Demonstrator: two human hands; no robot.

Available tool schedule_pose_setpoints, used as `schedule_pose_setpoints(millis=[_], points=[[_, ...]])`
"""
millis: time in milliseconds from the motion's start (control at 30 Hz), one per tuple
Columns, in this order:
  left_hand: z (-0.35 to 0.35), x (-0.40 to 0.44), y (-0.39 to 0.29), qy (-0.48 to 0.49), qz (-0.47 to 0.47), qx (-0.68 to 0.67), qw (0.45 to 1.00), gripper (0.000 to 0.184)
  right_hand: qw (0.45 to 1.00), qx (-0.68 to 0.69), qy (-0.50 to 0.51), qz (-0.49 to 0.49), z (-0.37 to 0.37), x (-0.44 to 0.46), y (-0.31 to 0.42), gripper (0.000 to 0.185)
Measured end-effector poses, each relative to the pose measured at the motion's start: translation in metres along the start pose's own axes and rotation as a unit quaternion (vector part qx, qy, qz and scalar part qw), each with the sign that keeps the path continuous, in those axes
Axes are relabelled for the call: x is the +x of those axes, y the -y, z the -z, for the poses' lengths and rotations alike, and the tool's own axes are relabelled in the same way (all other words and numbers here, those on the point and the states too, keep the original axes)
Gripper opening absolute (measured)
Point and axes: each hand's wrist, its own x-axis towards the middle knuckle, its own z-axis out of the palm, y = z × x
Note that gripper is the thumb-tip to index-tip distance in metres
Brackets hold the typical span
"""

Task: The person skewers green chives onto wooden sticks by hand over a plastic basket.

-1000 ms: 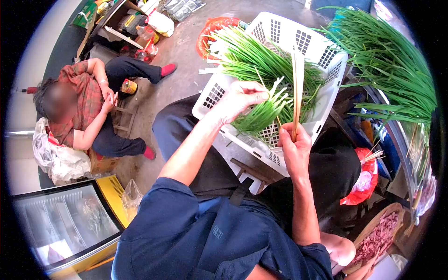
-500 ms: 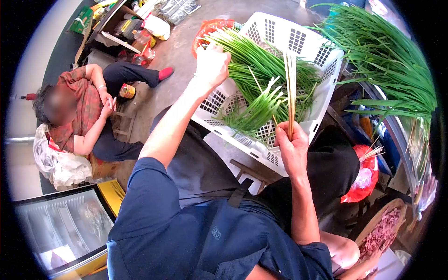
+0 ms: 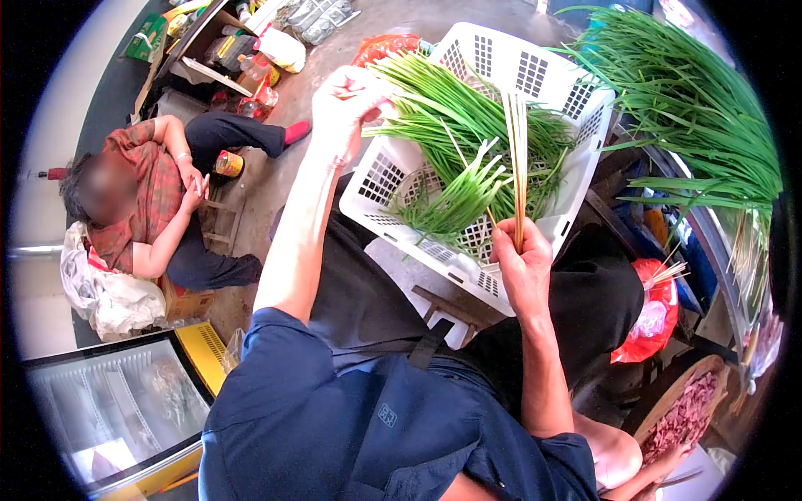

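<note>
Chives [image 3: 468, 108] were lying in the basket [image 3: 507, 67], pale ends poking out over one side. They looked super light, floppy and easy to bruise, maybe a bit slick, so I'd say the firmer pale ends were the spot to grab. Left hand [image 3: 347, 104] was right by those, too washed out to tell if it gripped any. Right hand [image 3: 522, 250] had fingers wrapped round the sticks [image 3: 520, 167] low down; they seemed stiff but snappable.

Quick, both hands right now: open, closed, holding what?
Left hand: fingers bent at the end of the green stalks; whether it grips any cannot be told.
Right hand: closed, holding thin pale sticks.
</note>
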Motion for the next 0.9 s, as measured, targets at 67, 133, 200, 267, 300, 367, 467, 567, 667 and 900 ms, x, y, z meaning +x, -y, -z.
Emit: schedule_pose_setpoints(millis=[67, 133, 200, 267, 300, 367, 467, 567, 667, 900], points=[[0.002, 0.000, -0.006, -0.014, -0.024, -0.047, 0.998, 0.017, 1.000, 0.000, 0.003, -0.004, 0.000, 0.000, 0.001, 0.010], [0.001, 0.000, -0.017, -0.039, -0.056, -0.121, 0.990, 0.018, 1.000, 0.000, 0.007, -0.007, -0.001, -0.001, 0.003, 0.010], [0.004, -0.001, -0.019, -0.024, -0.042, -0.200, 0.979, 0.016, 1.000, -0.013, 0.012, -0.009, -0.001, -0.001, 0.004, 0.010], [0.004, -0.002, -0.021, -0.008, -0.027, -0.278, 0.960, 0.014, 1.000, -0.020, 0.014, -0.004, -0.001, 0.000, 0.001, 0.010], [0.003, -0.003, -0.021, -0.007, -0.024, -0.293, 0.956, 0.012, 1.000, -0.026, 0.014, 0.000, -0.001, 0.000, 0.000, 0.010], [-0.005, -0.005, -0.022, -0.007, -0.018, -0.324, 0.946, 0.009, 1.000, -0.020, 0.017, -0.005, -0.002, -0.001, 0.002, 0.010], [-0.022, -0.003, -0.030, -0.131, -0.024, -0.313, 0.940, 0.009, 1.000, -0.018, 0.025, -0.008, 0.000, -0.001, 0.001, 0.010], [-0.023, 0.002, -0.026, -0.172, -0.071, -0.248, 0.951, 0.015, 0.999, -0.023, 0.033, -0.009, 0.000, -0.002, 0.005, 0.010], [-0.013, -0.001, -0.013, -0.100, -0.095, -0.210, 0.968, 0.019, 0.999, -0.024, 0.043, -0.012, -0.001, -0.003, 0.006, 0.010], [-0.039, -0.034, 0.031, -0.018, 0.030, -0.219, 0.975, 0.024, 1.000, 0.018, 0.024, -0.004, 0.000, -0.003, 0.005, 0.009]])
